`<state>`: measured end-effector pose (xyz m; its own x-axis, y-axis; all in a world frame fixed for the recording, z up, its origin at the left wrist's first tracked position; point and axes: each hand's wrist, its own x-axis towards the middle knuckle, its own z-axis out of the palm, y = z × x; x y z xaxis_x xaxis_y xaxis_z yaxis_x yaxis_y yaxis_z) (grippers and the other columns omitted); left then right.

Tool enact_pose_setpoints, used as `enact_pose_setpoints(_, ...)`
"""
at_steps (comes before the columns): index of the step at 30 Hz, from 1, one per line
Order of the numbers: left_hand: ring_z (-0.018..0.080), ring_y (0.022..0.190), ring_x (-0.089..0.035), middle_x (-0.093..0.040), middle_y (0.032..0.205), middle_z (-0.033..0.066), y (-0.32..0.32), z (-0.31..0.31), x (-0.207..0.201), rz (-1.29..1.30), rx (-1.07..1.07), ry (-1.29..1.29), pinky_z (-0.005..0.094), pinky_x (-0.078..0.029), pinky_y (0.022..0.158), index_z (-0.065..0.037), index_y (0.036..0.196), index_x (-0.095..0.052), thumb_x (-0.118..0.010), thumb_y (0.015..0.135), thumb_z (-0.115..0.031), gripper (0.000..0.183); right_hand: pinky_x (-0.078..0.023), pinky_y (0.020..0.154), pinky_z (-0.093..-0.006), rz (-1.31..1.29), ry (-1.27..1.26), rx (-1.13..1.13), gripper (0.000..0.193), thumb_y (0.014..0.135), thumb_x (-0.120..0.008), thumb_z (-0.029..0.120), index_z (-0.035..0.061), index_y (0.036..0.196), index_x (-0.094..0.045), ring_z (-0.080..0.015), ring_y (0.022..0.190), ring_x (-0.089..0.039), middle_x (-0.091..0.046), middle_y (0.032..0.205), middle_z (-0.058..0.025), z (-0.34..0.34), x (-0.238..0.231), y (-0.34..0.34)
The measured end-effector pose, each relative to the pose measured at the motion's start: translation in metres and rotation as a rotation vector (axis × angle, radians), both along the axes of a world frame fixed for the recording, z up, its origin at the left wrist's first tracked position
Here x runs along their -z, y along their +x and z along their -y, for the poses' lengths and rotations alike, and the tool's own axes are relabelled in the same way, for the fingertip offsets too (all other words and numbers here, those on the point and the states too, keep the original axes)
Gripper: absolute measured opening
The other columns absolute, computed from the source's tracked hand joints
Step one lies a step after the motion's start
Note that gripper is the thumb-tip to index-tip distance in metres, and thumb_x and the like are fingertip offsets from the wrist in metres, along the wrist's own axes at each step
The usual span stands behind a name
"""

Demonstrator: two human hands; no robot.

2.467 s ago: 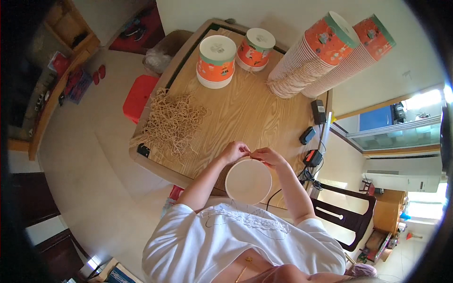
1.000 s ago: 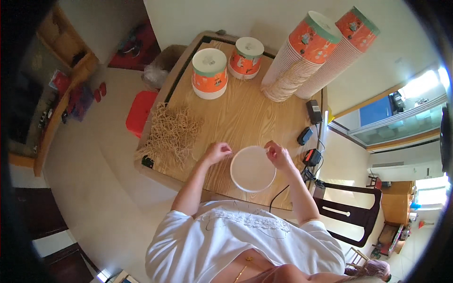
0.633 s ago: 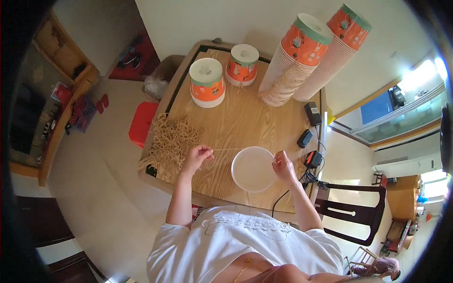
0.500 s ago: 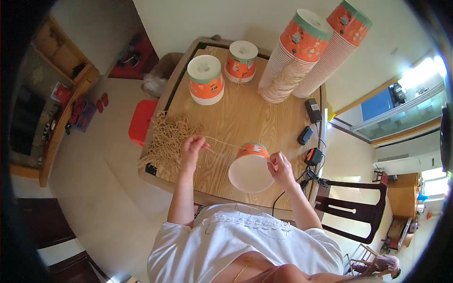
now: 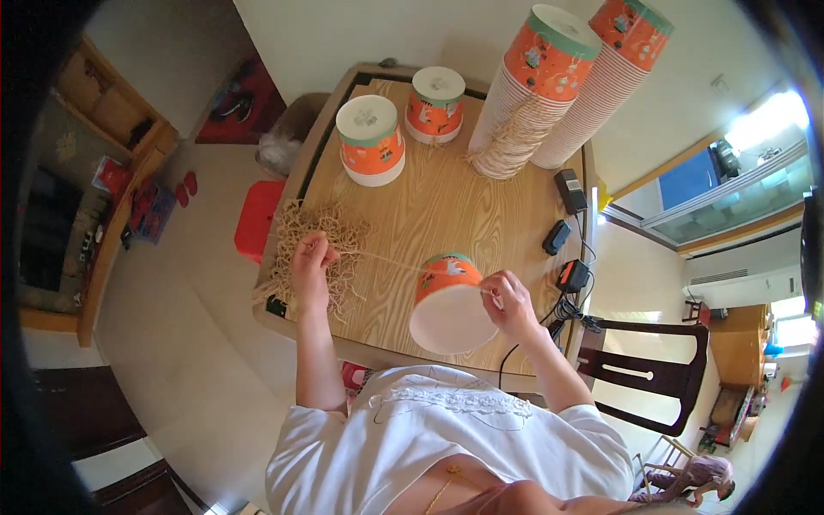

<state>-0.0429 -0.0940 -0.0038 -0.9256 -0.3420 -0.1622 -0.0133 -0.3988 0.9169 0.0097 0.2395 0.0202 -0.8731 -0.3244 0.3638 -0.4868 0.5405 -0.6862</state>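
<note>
A paper bucket (image 5: 453, 319) with an orange printed side lies tipped on the wooden table, its white open mouth facing me. My right hand (image 5: 508, 305) is closed in a pinch at the bucket's right rim; whether a cord end is also between those fingers I cannot make out. A thin tan cord (image 5: 378, 257) stretches from the bucket's side to my left hand (image 5: 311, 262), whose fingers are closed on it. That hand hovers over a loose heap of tan cords (image 5: 343, 225) at the table's left.
Two upside-down paper buckets (image 5: 371, 142) stand at the back left. Tall leaning bucket stacks (image 5: 541, 77) rise at the back right, cords draped on one. Black adapters (image 5: 570, 190) and cables line the right edge. A dark chair (image 5: 644, 373) and a red stool (image 5: 257, 219) flank the table (image 5: 395, 189).
My left hand has moved left over the cord heap, drawing the cord out longer. The bucket has turned slightly and shifted left, with my right hand still at its rim.
</note>
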Motion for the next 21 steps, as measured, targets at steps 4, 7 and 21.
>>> enact_pose_setpoints(4, 0.0122, 0.067, -0.054, -0.058, 0.071, 0.0023, 0.009, -0.004, -0.009, -0.197, 0.176, 0.399, 0.0268, -0.042, 0.066, -0.004, 0.096, -0.057, -0.058, 0.083, -0.013, 0.016, -0.044, 0.053, -0.0277, 0.185, 0.021, 0.21, 0.014, 0.078, -0.05, -0.004, 0.0023, 0.09, -0.053, -0.0184, 0.061, -0.052, -0.049, 0.074, -0.0102, 0.002, 0.012, -0.003)
enact_pose_setpoints(7, 0.018, 0.072, -0.057, -0.063, 0.078, 0.0104, 0.02, -0.022, -0.023, -0.239, 0.397, 0.552, 0.0305, -0.044, 0.07, -0.001, 0.097, -0.06, -0.057, 0.082, -0.011, 0.019, -0.047, 0.057, -0.0326, 0.329, 0.018, 0.331, 0.01, 0.079, -0.049, 0.0, 0.0017, 0.087, -0.054, -0.0246, 0.063, -0.056, -0.052, 0.076, -0.0137, -0.003, 0.033, -0.002)
enact_pose_setpoints(21, 0.0172, 0.078, -0.058, -0.062, 0.086, 0.0093, 0.041, -0.067, -0.016, -0.069, 0.625, 0.205, 0.0258, -0.047, 0.073, 0.0, 0.085, -0.064, -0.065, 0.074, -0.003, 0.012, -0.048, 0.071, -0.0275, 0.804, -0.127, -0.134, 0.023, 0.079, -0.058, 0.005, 0.0077, 0.102, -0.058, -0.0164, 0.079, -0.058, -0.057, 0.09, -0.0098, 0.004, 0.013, 0.049)
